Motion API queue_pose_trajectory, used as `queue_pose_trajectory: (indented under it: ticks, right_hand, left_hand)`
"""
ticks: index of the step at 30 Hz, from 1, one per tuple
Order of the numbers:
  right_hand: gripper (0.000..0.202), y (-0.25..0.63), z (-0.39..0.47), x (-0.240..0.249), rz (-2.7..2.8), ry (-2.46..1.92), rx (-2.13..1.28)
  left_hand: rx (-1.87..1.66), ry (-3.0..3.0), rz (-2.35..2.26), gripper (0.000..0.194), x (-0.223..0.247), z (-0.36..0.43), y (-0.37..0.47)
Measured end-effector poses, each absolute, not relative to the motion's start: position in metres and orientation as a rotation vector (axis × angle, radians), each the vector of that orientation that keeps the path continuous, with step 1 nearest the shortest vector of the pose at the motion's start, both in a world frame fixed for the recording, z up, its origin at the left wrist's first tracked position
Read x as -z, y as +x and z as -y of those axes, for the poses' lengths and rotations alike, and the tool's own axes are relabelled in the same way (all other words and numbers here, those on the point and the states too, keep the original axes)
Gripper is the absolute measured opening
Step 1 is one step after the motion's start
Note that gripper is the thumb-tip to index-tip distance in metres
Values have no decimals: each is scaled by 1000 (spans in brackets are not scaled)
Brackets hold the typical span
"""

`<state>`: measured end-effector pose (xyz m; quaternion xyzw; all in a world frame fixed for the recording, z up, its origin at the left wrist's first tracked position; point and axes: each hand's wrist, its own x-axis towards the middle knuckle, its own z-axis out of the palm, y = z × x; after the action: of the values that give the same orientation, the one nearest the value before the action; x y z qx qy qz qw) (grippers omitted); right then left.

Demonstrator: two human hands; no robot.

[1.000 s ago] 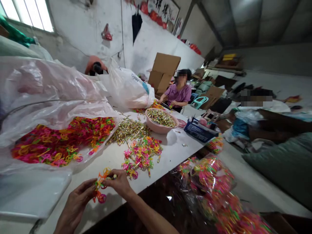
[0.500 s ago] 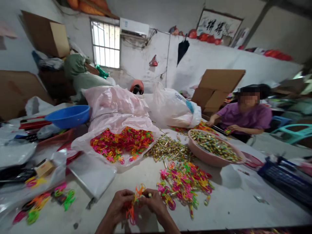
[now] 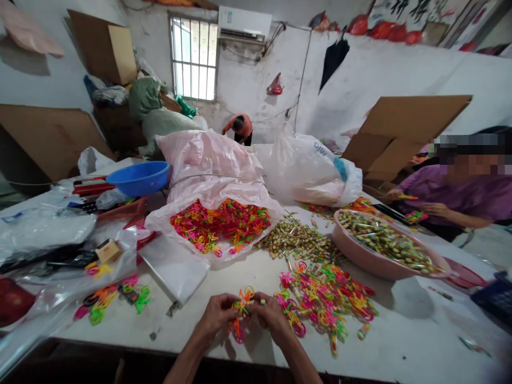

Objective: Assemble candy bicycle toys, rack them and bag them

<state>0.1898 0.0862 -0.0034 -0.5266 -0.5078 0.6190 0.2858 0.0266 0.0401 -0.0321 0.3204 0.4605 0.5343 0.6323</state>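
Over the near edge of the white table [image 3: 224,272], my left hand [image 3: 218,319] pinches several small plastic pieces [image 3: 238,314] in orange, yellow and pink, some with ring-shaped loops. Facing it, my right hand [image 3: 272,316] has its fingers closed on the same cluster, and a small pale tube end shows by its fingertips. Exactly how the pieces join is hidden by the fingers. Just right of my hands spreads a heap of coloured plastic pieces [image 3: 320,301], mixed with little tubes. Behind it lies a pile of small yellowish tubes [image 3: 298,237].
A pink bowl [image 3: 360,261] of tubes stands at right. Loose plastic pieces [image 3: 220,224] fill an open pink bag [image 3: 208,154]. Left are a clear plastic sheet [image 3: 176,269], a blue basin [image 3: 138,178] and a small box [image 3: 108,250]. A co-worker [image 3: 464,192] sits at right; another person [image 3: 240,128] bends behind.
The view has swung left and down, so things appear farther right. My hands keep hold of the plastic pieces close together. The person at the back shows more fully, bent over.
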Motion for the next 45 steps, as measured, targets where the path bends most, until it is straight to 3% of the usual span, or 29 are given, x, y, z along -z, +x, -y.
queue_pose_trajectory:
  ticks: [4, 9, 14, 21, 24, 29, 36, 39, 45]
  right_hand:
    - [28, 181, -79, 8, 1276, -1474, -1602]
    - [26, 176, -73, 8, 1273, -1518, -1453]
    - [29, 175, -73, 3, 1226, -1505, -1538]
    - [35, 189, -77, 14, 1216, -1370, -1774]
    - [35, 191, -84, 15, 1275, -1443, -1636]
    - [42, 191, -86, 0, 1249, -1433, -1479]
    - [33, 180, -63, -11, 1764, -1348, -747]
    - [40, 168, -58, -24, 2233, -1348, -605]
    - [21, 157, -74, -56, 2655, -1670, -573]
  left_hand:
    - [-1265, 821, -1206, 55, 38, -39, 28]
    - [-1281, 1167, -1544, 40, 45, -37, 36]
    - [-1323, 1304, -1594, 24, 45, -39, 36]
    - [-1188, 1732, -1516, 34, 32, -39, 27]
    - [-1188, 1738, -1622, 29, 25, -41, 29]
    - [-1341, 1073, -1546, 18, 18, -46, 20]
    - [-1222, 826, -1461, 52, 29, -43, 2]
    - [-1222, 817, -1441, 52, 20, -39, 2]
    - [-1001, 970, -1316, 45, 2, -35, -8]
